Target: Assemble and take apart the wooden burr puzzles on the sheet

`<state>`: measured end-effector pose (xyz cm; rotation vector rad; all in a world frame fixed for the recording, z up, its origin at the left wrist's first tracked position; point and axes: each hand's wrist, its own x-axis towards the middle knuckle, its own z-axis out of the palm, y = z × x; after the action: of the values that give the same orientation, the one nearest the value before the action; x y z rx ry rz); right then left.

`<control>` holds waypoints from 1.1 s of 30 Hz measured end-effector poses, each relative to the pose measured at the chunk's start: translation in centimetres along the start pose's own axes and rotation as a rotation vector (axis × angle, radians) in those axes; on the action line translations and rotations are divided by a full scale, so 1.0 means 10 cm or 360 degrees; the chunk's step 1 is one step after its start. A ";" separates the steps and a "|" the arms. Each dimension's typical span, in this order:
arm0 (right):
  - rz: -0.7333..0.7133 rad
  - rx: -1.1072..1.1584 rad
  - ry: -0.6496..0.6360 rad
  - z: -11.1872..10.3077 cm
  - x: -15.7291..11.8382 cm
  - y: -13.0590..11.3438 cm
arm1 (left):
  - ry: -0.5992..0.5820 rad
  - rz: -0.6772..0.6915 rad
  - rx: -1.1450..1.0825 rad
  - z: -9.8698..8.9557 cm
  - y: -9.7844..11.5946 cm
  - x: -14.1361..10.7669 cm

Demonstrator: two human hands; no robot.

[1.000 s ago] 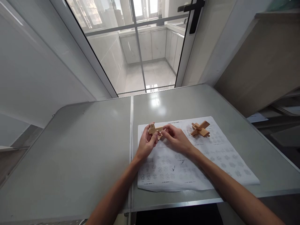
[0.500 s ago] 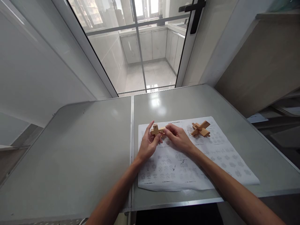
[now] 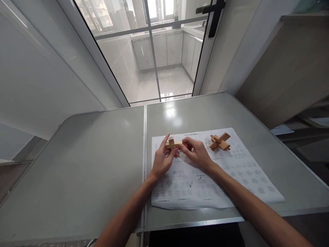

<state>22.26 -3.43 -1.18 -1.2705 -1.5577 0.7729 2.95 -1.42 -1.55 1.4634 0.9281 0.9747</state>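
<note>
Between my hands, above the printed sheet (image 3: 190, 192), are joined wooden puzzle pieces (image 3: 171, 140), with one numbered block standing upright from a flat bar. My left hand (image 3: 163, 160) wraps its thumb and fingers round the left end of these pieces. My right hand (image 3: 196, 151) pinches the right end of the bar with thumb and forefinger. The fingers hide the underside of the pieces. To the right of my right hand, a second group of wooden pieces (image 3: 220, 141) lies crossed on the sheet.
The sheet, printed with small diagrams, lies on the right half of a grey-green table (image 3: 102, 164). A metal seam (image 3: 144, 137) runs down the table. Beyond its far edge stands a glass door with a black handle (image 3: 214, 15). Shelves are at the right.
The upright block in the held wooden pieces now looks shorter, tilted or sunk lower. My right hand has shifted slightly. The crossed pieces on the sheet have not moved.
</note>
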 end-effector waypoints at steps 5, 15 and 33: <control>-0.0034 -0.0015 0.0052 0.02 -0.02 -0.04 | -0.0032 -0.0049 -0.0063 0.01 0.00 0.01; -0.0026 0.0018 0.0141 0.04 0.00 -0.02 | -0.0157 -0.0092 -0.0387 0.02 0.03 0.04; -0.0299 -0.0254 0.0151 0.10 -0.09 -0.09 | 0.0070 -0.0100 -0.0073 0.00 -0.03 0.01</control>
<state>20.96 -4.43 -0.96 -1.2349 -1.6591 0.4707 2.94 -1.29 -1.83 1.3713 0.9718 0.9795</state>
